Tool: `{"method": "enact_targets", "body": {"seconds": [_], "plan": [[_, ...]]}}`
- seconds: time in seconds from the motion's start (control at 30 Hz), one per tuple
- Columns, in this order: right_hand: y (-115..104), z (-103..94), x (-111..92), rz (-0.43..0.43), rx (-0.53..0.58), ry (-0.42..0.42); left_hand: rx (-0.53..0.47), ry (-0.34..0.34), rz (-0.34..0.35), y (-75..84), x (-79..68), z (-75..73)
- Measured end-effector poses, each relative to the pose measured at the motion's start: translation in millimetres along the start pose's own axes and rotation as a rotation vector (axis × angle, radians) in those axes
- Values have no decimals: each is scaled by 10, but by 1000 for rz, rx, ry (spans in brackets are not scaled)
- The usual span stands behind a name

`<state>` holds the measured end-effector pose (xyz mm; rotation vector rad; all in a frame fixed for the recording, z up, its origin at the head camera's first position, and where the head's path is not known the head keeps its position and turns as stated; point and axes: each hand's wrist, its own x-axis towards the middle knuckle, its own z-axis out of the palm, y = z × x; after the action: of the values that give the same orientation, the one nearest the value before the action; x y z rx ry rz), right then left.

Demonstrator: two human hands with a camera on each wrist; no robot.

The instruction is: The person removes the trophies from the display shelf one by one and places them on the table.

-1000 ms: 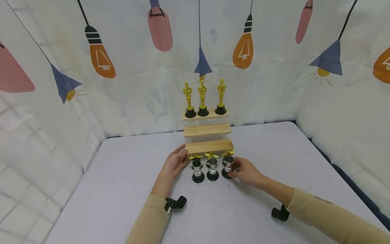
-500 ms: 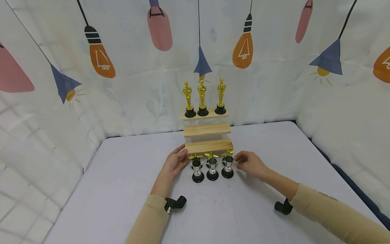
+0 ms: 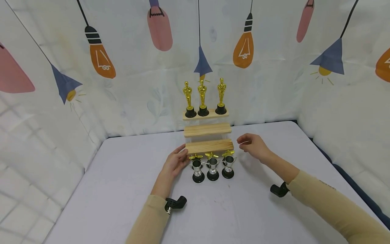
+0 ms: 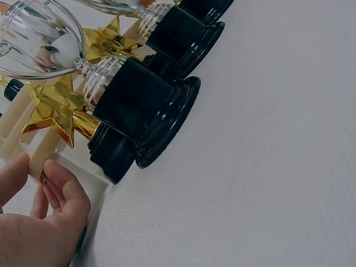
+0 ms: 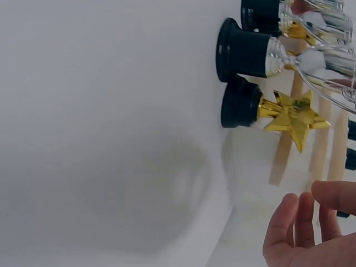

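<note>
My left hand (image 3: 175,162) pinches the left end of the lowest wooden board of a tiered display stand (image 3: 209,146), thumb and fingers meeting at its edge in the left wrist view. My right hand (image 3: 254,145) hovers off the stand's right end, its fingers loosely bent around nothing. In front of the stand stand three silver trophy cups (image 3: 212,165) on black bases, in a row. Close behind them are gold star trophies (image 5: 297,118), partly hidden by the cups in the head view. Three gold figure statuettes (image 3: 202,96) stand on the top board.
The middle board (image 3: 208,129) of the stand shows bare wood. A white cloth (image 3: 128,176) covers the table, with patterned fabric walls (image 3: 128,101) behind and at the sides. Each wrist wears a black camera (image 3: 176,202).
My right hand has let go of the rightmost silver trophy cup and moved away, rightward and then farther back beside the stand. The left hand has stayed on the board.
</note>
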<state>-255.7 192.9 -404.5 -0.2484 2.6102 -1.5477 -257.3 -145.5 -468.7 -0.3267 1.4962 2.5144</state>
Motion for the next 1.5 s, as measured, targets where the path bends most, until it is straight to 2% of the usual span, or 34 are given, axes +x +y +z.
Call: {"method": "enact_targets", "body": {"seconds": [0.37,0.6,0.83,1.1,1.33,1.5], "plan": [[-218,41,220,-42,22,11,-17,-1,-2,2,2,-3],[-355,125,324,-77,-23,43,-21,-4,4,-17,5,-13],[-481,86,460,-129,60,82,-14,-8,8,-30,-2,-14],[-607,37,623,-117,152,145,-8,-11,15,-18,-2,-15],[-675,4,789,-143,135,187,-9,-15,26,-37,26,-28],[-699,-7,875,-140,134,200,1,-53,59,-41,-4,-39]]}}
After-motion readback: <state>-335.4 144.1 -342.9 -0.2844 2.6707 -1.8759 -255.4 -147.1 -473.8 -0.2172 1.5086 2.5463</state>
